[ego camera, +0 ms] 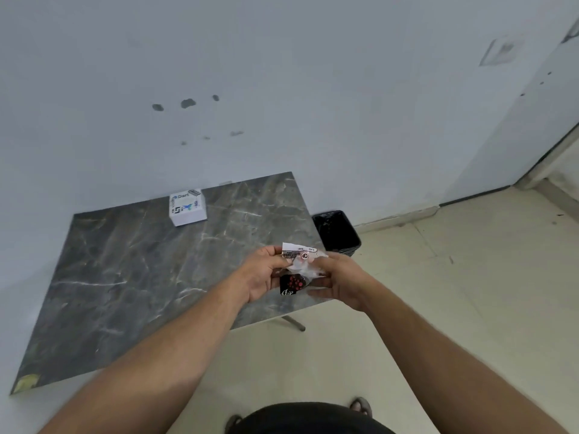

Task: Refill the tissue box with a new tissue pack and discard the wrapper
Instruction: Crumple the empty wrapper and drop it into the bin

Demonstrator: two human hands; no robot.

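Over the marble table's (pixel 131 277) right edge, both hands, left hand (pixel 261 277) and right hand (pixel 340 281), pinch the crumpled wrapper (pixel 299 266) shut, probably bound next for the black bin (pixel 336 230) at middle right.

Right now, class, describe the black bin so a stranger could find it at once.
Start at the grey marble-patterned table against the pale wall. Off its far right corner, on the cream floor, stands the black bin: the only dark, open-topped container, lined with a black bag.

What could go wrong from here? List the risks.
1. The crumpled wrapper is pinched between the left hand and right hand over the table edge; a loose grip could drop it on the floor.
2. The black bin sits low beside the table, so a toss might miss.
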